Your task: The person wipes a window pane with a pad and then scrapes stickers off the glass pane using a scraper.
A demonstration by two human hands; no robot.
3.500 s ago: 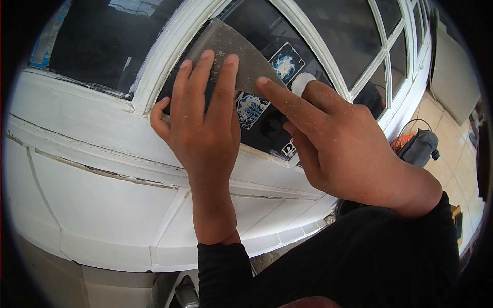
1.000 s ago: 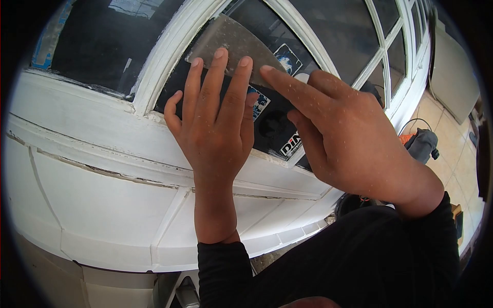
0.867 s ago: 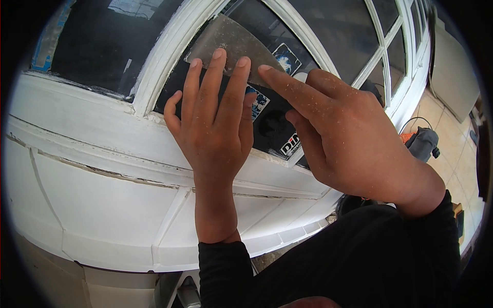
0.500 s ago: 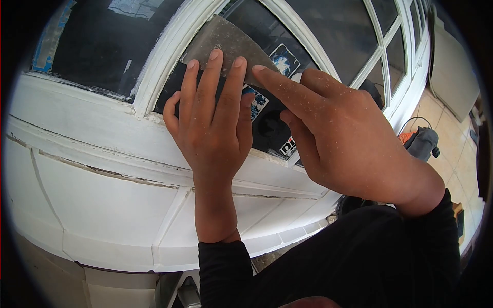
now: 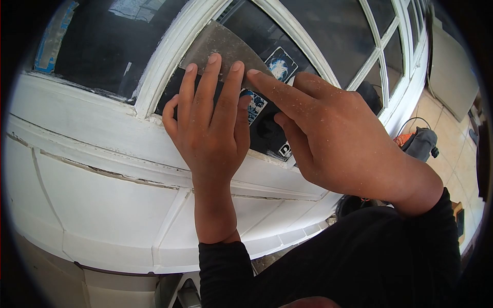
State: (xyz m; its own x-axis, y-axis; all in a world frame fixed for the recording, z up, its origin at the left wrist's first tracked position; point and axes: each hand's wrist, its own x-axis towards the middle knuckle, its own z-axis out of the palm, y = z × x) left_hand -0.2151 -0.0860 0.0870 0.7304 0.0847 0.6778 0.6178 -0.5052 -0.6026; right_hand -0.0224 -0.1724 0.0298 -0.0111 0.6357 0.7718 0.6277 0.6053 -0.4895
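Observation:
A flat, grey-brown scraper blade [image 5: 226,43] lies against a dark glass pane, its wide edge along a white window bar [image 5: 174,54]. My right hand [image 5: 339,136] is closed at the blade's narrow end, with the index finger stretched along it; any handle is hidden inside the fist. On the blade's lower edge rest the fingertips of my left hand [image 5: 208,123], fingers spread and nearly flat. White specks dot my right hand. Beside the fingers, a blue-and-white sticker [image 5: 281,64] shows on the pane, and another sticker [image 5: 255,107] is partly covered.
White panelling [image 5: 97,179] with cracked, chipped seams runs below the window. Blue tape [image 5: 45,62] edges the left pane. At the right, a dark grey tool or bag [image 5: 421,142] with a cable sits near the tiled floor [image 5: 436,120]. A light board [image 5: 452,72] leans behind it.
The scraper blade has slid slightly down along the white bar. Both hands have moved a little with it, the right one slightly leftward. The grip looks the same.

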